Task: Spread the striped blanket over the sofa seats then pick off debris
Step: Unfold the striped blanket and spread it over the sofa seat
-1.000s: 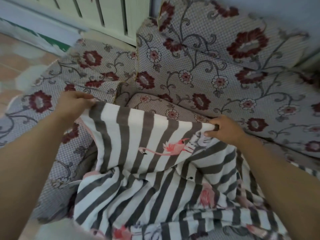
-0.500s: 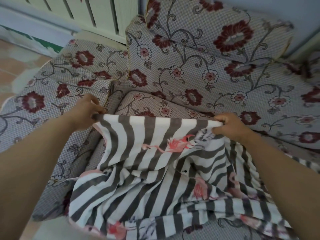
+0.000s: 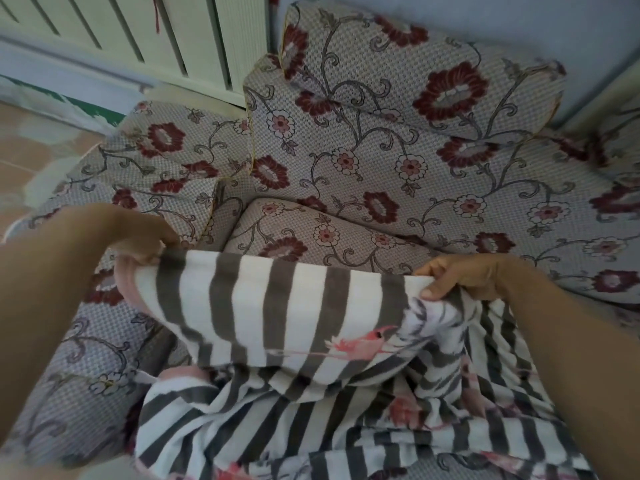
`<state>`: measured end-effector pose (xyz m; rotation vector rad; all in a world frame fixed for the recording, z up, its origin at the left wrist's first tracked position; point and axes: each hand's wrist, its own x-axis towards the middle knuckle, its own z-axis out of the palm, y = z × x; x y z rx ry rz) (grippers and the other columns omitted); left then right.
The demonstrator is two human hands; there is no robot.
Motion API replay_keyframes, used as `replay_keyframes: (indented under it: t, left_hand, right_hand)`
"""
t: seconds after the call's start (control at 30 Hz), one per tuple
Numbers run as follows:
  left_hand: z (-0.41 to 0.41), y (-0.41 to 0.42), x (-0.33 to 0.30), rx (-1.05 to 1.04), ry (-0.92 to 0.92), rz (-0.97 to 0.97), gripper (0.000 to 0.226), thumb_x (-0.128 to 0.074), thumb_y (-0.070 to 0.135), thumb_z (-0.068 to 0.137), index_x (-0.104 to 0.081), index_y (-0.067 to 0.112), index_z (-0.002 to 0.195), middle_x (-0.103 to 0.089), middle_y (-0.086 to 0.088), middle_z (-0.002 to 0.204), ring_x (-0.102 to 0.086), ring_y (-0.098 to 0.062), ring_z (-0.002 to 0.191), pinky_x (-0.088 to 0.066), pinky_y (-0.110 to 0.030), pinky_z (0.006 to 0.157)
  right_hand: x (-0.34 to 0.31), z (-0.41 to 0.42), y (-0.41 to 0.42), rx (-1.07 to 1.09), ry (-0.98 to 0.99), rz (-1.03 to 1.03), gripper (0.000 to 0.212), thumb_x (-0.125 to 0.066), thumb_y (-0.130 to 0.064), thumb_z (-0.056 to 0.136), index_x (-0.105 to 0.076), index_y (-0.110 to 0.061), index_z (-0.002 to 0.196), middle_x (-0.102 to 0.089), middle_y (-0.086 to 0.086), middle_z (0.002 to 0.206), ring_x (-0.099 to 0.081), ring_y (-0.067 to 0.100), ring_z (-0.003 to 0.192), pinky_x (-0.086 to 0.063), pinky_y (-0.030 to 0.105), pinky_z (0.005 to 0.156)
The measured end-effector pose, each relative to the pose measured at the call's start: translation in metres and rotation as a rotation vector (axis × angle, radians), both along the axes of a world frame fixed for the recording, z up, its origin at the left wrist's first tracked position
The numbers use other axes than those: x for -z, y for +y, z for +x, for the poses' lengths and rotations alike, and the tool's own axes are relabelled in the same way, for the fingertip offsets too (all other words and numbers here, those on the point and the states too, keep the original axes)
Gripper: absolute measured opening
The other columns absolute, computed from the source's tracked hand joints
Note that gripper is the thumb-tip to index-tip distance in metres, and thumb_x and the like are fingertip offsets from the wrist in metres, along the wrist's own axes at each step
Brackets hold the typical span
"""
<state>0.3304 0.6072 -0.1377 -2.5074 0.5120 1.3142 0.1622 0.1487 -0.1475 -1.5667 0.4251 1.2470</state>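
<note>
Striped blanket (image 3: 284, 306) at centre and lower half of frame, top hem lifted and stretched between both hands, rest bunched in folds at lower centre and lower right over the sofa seat (image 3: 332, 233). Seat cushion bare above the hem, at mid-frame. Backrest (image 3: 398, 143) across the upper right, armrest (image 3: 149, 157) at upper left.

Step judged: carrying the hem toward the backrest, spreading barely begun. Best done by keeping the hem taut and level, hands well apart, lifting enough to clear the cushion, then laying the edge along the crease under the backrest. Bunched cloth below likely to drag; worth a light shake before lowering. Debris not visible yet.

Left hand (image 3: 138, 233), left of centre: fingers curled over the hem corner, pinching the cloth. Right hand (image 3: 464, 275), right of centre: thumb under, fingers folded over the hem, gripping it tight. Both closed on blanket, nothing else held.
</note>
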Motion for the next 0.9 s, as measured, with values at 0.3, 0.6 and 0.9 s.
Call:
replay_keyframes:
  t: [0.3,0.6,0.9]
  left_hand:
    - [0.055,-0.07,0.13,-0.051,-0.509,-0.043,0.031,-0.048,0.009,0.088,-0.059,0.01,0.118,-0.058,-0.014,0.121,-0.055,-0.032,0.114,-0.05,-0.039,0.09]
    - [0.132,-0.107,0.254,-0.093,-0.724,-0.188,0.03,-0.049,0.007,0.09,-0.059,0.005,0.117,-0.05,-0.017,0.124,-0.057,-0.042,0.108,-0.05,-0.05,0.084]
    - [0.214,-0.15,0.276,-0.288,-0.823,-0.392,0.025,-0.058,0.01,0.086,-0.064,-0.004,0.105,-0.061,-0.029,0.11,-0.059,-0.048,0.103,-0.05,-0.051,0.081]
  right_hand:
    - [0.145,0.06,0.019,0.024,-0.522,-0.761,0.017,-0.07,-0.021,0.083,-0.066,-0.006,0.077,-0.066,0.01,0.078,-0.061,0.023,0.072,-0.04,0.026,0.057]
    - [0.262,0.121,0.002,0.131,-0.62,-1.155,0.036,-0.054,-0.031,0.094,-0.061,-0.004,0.116,-0.063,0.021,0.116,-0.057,0.037,0.108,-0.042,0.04,0.094]
    - [0.274,0.181,-0.01,0.122,-0.652,-1.521,0.029,-0.048,-0.025,0.097,-0.059,-0.002,0.109,-0.064,0.027,0.106,-0.058,0.043,0.103,-0.042,0.045,0.087]
